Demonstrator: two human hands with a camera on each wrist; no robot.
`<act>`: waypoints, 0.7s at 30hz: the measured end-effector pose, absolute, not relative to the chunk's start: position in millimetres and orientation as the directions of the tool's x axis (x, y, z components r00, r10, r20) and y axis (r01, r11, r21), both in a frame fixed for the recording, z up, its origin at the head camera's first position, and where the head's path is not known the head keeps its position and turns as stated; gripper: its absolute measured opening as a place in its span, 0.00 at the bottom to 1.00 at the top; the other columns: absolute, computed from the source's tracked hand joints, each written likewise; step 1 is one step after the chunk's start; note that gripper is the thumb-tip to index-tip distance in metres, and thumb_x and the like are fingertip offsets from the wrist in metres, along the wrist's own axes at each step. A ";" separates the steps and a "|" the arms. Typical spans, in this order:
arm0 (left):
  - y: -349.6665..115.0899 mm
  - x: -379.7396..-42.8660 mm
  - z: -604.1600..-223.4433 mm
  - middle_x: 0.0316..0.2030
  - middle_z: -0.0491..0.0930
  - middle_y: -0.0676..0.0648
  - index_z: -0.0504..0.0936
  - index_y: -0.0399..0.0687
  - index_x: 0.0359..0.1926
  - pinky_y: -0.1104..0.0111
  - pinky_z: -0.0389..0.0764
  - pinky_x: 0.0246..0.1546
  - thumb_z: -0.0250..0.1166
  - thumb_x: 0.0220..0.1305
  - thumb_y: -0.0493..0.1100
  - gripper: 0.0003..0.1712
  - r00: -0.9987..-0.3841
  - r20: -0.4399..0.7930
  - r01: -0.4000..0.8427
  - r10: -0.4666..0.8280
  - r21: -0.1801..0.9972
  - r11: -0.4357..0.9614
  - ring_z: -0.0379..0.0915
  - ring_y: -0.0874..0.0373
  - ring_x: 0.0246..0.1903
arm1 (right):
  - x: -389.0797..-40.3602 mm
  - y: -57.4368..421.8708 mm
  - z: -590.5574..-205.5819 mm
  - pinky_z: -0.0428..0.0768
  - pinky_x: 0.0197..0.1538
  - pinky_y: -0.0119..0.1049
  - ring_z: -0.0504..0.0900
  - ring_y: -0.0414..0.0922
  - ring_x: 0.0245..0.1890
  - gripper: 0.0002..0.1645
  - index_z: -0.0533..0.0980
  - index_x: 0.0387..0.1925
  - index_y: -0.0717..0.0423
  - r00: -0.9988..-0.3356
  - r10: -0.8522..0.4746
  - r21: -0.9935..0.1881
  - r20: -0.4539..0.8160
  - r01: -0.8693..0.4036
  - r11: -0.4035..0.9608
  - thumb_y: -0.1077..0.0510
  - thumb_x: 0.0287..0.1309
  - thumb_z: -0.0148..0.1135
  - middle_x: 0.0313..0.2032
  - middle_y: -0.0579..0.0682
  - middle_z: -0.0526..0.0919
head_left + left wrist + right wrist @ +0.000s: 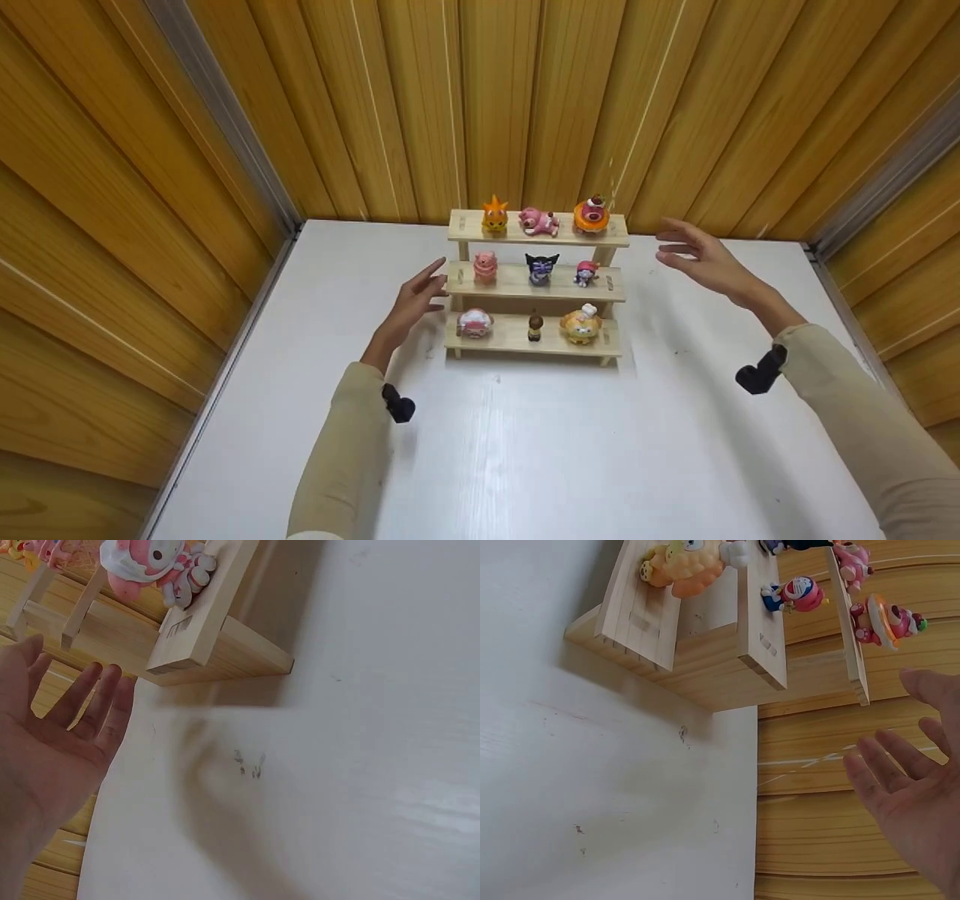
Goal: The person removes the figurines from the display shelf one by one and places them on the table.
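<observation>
A three-tier wooden display stand [510,292] holds several small toy figures in rows. On its top tier are an orange spiky figure [494,216], a pink lying figure [538,222] and a figure in an orange ring [591,216]. The middle tier carries a pink figure [485,268], a black-eared figure [540,270] and a small pink-hatted figure [586,274]. Below stand a white-and-pink figure [475,323], a tiny brown-haired figure [535,327] and a yellow chef-hatted figure [581,325]. My left hand [412,301] is beside the stand's left end, fingers extended. My right hand [709,262], empty, hovers off its right side.
The stand rests on a white tabletop [510,450] near its back edge. Wood-patterned panels [495,97] rise behind and at both sides, with grey metal strips [225,112] at the corners. Black wrist cameras [761,371] sit on both sleeves.
</observation>
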State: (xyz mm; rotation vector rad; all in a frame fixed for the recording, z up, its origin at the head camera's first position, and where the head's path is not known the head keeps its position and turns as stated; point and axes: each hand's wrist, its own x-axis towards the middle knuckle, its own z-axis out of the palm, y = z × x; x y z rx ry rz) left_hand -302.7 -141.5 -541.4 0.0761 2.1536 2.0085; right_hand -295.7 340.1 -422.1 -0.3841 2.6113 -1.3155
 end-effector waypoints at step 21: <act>-136.3 -310.5 -552.4 0.72 0.68 0.39 0.63 0.62 0.78 0.47 0.75 0.65 0.55 0.79 0.52 0.30 -0.949 -0.133 -0.121 0.285 0.991 0.059 0.72 0.43 0.66 | -328.4 288.5 -418.2 0.67 0.74 0.53 0.64 0.64 0.74 0.42 0.50 0.80 0.60 -0.958 -0.287 -0.867 0.012 -0.153 0.475 0.57 0.74 0.58 0.74 0.67 0.62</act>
